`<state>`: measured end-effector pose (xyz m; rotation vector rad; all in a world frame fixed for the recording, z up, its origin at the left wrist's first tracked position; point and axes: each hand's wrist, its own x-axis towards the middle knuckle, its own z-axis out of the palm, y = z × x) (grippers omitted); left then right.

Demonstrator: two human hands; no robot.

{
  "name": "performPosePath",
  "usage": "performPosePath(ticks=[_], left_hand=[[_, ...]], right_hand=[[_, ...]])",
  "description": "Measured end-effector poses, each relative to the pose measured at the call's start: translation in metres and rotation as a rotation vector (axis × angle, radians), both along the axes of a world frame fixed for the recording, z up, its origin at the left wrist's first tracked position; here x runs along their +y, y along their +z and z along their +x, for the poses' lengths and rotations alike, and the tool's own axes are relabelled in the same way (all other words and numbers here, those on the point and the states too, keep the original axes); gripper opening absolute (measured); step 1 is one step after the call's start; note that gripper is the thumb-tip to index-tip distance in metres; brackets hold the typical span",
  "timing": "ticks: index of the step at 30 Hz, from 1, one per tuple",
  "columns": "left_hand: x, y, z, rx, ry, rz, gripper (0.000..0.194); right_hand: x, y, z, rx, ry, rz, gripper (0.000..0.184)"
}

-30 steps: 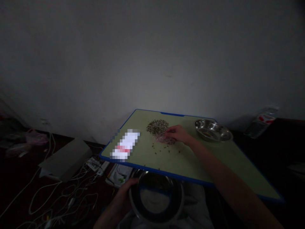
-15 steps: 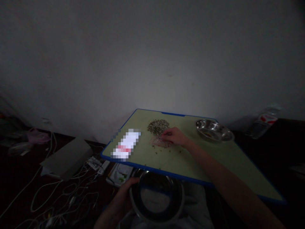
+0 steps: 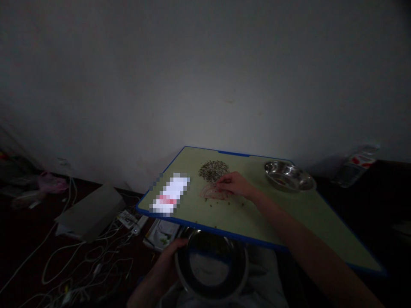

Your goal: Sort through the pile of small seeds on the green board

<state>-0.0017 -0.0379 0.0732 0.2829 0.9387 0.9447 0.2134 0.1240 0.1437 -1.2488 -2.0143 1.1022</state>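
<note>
My right hand (image 3: 236, 185) is closed, with fingertips pinching a clear protractor with red markings (image 3: 209, 192) that lies low over the table top (image 3: 263, 218). Just beyond it is a pile of small dark and pale seeds (image 3: 212, 171), and a few loose ones are scattered on the near side. Below the table's front edge, my left hand (image 3: 173, 252) grips the left rim of a metal bowl (image 3: 210, 273) resting at my lap. The bowl's far part is in shadow under the table, so its contents are hard to make out.
A second metal bowl (image 3: 289, 176) stands at the table's right rear. A lit phone (image 3: 170, 194), blurred out, lies at the left. On the floor are a grey box (image 3: 91, 211) and tangled white cables (image 3: 96, 269). A plastic bottle (image 3: 356, 167) is at the right by the wall.
My right hand has shifted slightly left with the protractor, which now lies flatter and shows its curved outline more clearly. My left hand and the bowl stay in place.
</note>
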Motion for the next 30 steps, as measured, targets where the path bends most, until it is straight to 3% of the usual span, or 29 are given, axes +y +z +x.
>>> performPosePath(ticks=[10, 17, 30], left_hand=[[0.000, -0.006, -0.002, -0.042, -0.029, -0.012, 0.021], [0.001, -0.003, -0.001, -0.037, -0.027, 0.010, 0.021], [0.000, 0.010, 0.003, 0.017, 0.027, -0.075, 0.022]], right_hand=[[0.001, -0.002, 0.000, 0.013, 0.001, -0.001, 0.022], [-0.001, 0.000, -0.001, -0.005, 0.049, -0.003, 0.023], [0.000, -0.001, 0.000, 0.021, -0.014, 0.006, 0.022]])
